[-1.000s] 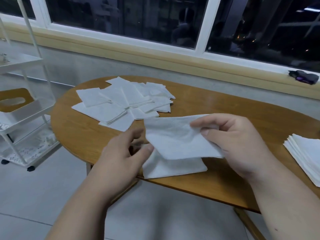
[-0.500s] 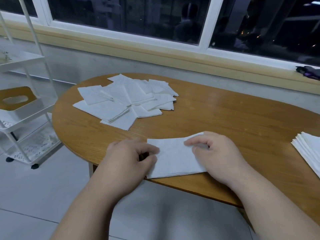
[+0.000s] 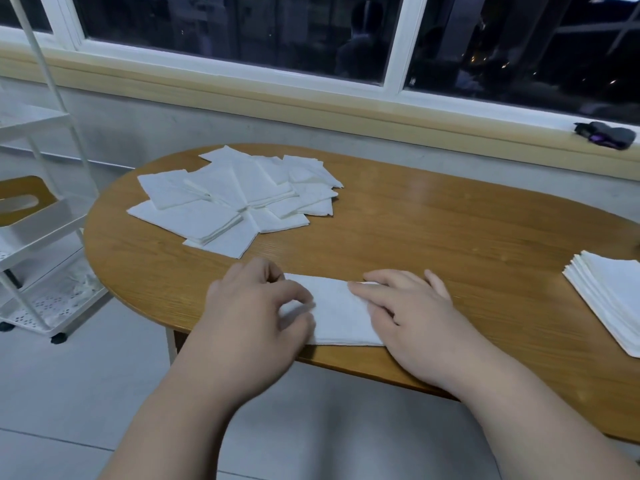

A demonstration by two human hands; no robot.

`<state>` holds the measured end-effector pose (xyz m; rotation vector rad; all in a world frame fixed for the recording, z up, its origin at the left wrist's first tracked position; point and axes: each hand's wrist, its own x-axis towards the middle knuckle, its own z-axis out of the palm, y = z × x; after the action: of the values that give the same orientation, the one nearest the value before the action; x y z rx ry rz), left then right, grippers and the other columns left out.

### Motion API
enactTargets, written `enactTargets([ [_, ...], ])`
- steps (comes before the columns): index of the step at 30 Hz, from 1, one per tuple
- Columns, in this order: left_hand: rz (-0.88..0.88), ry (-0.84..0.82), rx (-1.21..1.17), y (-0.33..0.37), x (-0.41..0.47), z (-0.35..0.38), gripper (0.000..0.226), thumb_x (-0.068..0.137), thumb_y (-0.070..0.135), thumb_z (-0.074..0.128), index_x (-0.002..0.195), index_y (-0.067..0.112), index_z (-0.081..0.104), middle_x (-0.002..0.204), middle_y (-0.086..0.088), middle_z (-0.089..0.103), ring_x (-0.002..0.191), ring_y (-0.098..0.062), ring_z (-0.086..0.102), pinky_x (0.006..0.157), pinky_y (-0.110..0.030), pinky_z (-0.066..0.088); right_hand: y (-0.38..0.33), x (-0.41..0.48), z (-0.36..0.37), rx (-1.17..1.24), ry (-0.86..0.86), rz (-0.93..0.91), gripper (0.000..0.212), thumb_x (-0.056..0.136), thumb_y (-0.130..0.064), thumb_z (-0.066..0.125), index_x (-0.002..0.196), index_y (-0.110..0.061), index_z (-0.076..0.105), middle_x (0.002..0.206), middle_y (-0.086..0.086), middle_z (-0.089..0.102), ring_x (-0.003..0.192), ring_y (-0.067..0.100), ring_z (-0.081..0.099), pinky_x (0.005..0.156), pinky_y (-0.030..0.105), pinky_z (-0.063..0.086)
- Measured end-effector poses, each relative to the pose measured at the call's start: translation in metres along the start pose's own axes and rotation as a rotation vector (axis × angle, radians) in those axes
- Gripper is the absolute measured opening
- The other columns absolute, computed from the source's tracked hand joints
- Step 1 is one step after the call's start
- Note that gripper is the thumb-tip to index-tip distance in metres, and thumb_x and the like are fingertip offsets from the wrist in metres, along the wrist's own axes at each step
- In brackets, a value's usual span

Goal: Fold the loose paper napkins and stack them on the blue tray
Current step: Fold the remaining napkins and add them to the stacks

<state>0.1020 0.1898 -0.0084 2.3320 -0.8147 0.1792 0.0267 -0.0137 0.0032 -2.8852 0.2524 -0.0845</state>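
No writing, label, brand, number or sign can be read anywhere in the view. The napkin [image 3: 337, 313] at the near edge of the surface [image 3: 433, 237], the loose napkins [image 3: 235, 199] farther back and the stacked napkins [image 3: 609, 296] at the right all show only plain white paper.
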Motion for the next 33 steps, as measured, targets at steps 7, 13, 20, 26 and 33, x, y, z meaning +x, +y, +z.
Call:
enactTargets([
  [7,0.162,-0.096,0.074,0.024,-0.006,0.022,0.043,0.082,0.063,0.034,0.093,0.044,0.071,0.088,0.019,0.048,0.093,-0.003,0.043,0.082,-0.031,0.034,0.005,-0.042,0.0,-0.125,0.113,0.089,0.055,0.09,-0.052,0.021,0.123,-0.037,0.061,0.112,-0.019,0.047,0.117,0.006,0.04,0.116,0.036,0.007],
  [13,0.203,-0.128,0.051,0.04,-0.016,0.035,0.037,0.083,0.061,0.039,0.096,0.042,0.068,0.093,0.02,0.05,0.097,-0.005,0.044,0.085,-0.034,0.042,0.011,-0.083,-0.005,-0.057,0.112,0.129,0.052,0.091,-0.06,0.032,0.11,-0.026,0.066,0.096,-0.016,0.05,0.102,0.005,0.041,0.097,0.027,0.029],
  [20,0.311,-0.235,0.017,0.061,-0.019,0.047,0.035,0.079,0.061,0.042,0.1,0.047,0.066,0.104,0.028,0.05,0.107,0.004,0.044,0.091,-0.021,0.029,0.037,-0.132,-0.029,0.375,-0.037,0.214,0.046,0.091,-0.057,0.051,0.136,-0.058,0.043,0.092,-0.024,0.063,0.08,0.0,0.058,0.071,0.017,0.045],
  [26,0.393,-0.355,-0.082,0.089,-0.021,0.066,0.041,0.079,0.065,0.044,0.108,0.05,0.068,0.115,0.037,0.047,0.118,0.013,0.038,0.098,-0.016,0.026,0.058,-0.133,-0.01,0.914,0.05,0.348,0.042,0.094,-0.034,0.065,0.134,-0.045,0.057,0.089,-0.02,0.071,0.082,0.0,0.066,0.077,0.024,0.052],
  [33,0.267,-0.361,-0.297,0.123,-0.029,0.083,0.023,0.087,0.043,0.068,0.109,0.051,0.068,0.127,0.034,0.047,0.122,0.002,0.047,0.075,-0.014,0.043,0.079,-0.155,-0.033,0.865,0.201,0.418,0.033,0.09,-0.011,0.06,0.097,-0.042,0.07,0.089,-0.008,0.071,0.068,0.012,0.062,0.059,0.022,0.047],
])
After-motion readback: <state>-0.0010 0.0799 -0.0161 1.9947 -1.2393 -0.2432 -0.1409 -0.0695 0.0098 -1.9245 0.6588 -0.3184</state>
